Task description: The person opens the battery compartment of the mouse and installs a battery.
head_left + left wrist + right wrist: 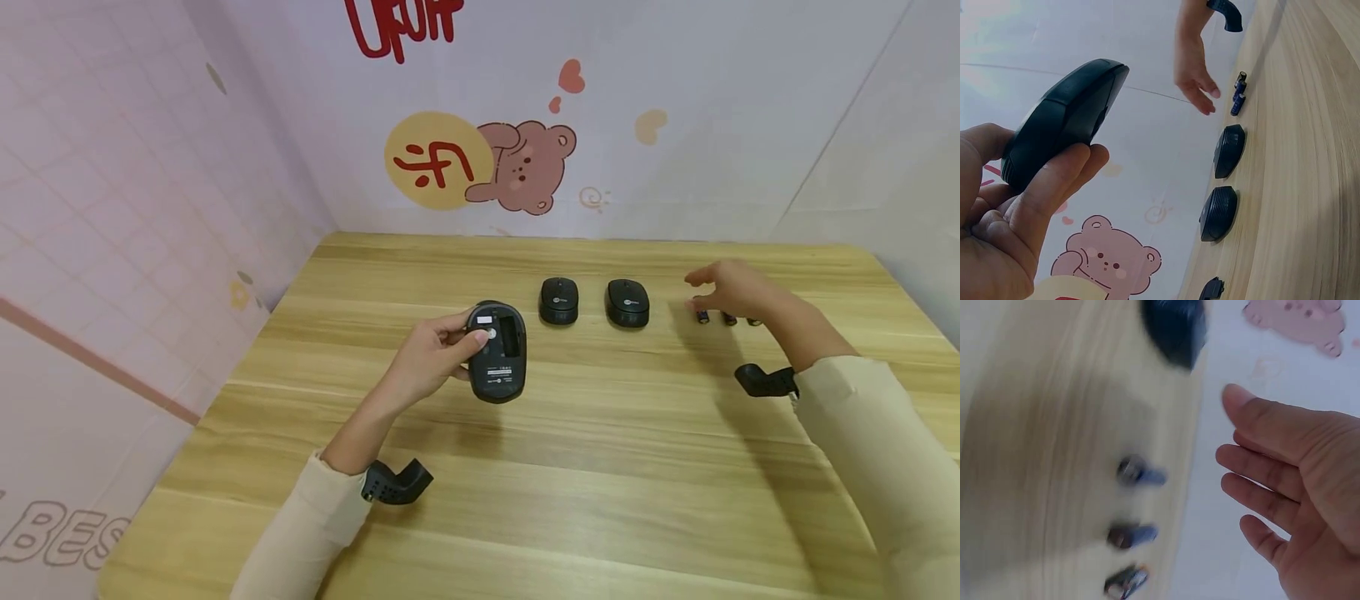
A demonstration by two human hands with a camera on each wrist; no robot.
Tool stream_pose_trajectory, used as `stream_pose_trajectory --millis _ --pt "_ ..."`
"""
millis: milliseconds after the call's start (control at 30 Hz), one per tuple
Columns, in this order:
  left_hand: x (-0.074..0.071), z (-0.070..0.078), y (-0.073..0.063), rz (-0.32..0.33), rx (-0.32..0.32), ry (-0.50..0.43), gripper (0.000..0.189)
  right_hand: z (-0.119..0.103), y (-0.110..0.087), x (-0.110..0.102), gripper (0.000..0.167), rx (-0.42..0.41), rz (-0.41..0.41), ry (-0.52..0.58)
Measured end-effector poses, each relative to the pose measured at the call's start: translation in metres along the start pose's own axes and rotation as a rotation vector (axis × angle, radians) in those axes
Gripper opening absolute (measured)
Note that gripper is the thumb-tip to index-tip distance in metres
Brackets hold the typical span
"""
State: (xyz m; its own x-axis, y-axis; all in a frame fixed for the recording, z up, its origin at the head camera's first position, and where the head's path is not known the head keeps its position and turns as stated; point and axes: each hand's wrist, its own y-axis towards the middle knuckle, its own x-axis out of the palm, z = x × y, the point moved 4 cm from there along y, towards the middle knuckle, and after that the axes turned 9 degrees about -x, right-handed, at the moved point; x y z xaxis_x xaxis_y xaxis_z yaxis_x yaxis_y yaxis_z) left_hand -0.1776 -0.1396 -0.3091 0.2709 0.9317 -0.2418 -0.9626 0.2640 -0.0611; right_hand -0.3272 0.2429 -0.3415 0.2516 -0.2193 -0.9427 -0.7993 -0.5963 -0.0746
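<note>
My left hand (423, 360) holds a black computer mouse (497, 379) above the table, underside facing me. Its battery slot (511, 337) is uncovered, and my thumb lies across the base beside that slot. In the left wrist view the fingers grip the mouse body (1063, 119) from both sides. My right hand (738, 287) hovers over the batteries at the right, fingers spread loosely and holding nothing. Three small batteries, a left one (702, 317), a middle one (729, 318) and a right one (753, 322), stand in a row below it.
Two more black mice, a left one (559, 302) and a right one (627, 303), sit upright on the wooden table (600, 467). A small black piece (1212, 289) lies beyond them in the left wrist view. A wall with a bear print (531, 171) borders the back edge.
</note>
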Motion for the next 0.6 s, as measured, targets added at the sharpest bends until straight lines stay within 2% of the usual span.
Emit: stream_pose_trajectory --millis 167,333,600 --pt "0.002 0.002 0.001 -0.005 -0.002 0.006 0.043 0.025 -0.002 0.008 0.065 0.056 -0.090 -0.054" --pt "0.002 0.002 0.001 -0.006 -0.007 0.013 0.043 0.033 -0.005 0.012 0.074 0.103 -0.164 -0.046" --pt "0.004 0.001 0.003 -0.018 -0.007 0.005 0.043 0.036 -0.003 0.015 0.071 0.128 -0.180 -0.033"
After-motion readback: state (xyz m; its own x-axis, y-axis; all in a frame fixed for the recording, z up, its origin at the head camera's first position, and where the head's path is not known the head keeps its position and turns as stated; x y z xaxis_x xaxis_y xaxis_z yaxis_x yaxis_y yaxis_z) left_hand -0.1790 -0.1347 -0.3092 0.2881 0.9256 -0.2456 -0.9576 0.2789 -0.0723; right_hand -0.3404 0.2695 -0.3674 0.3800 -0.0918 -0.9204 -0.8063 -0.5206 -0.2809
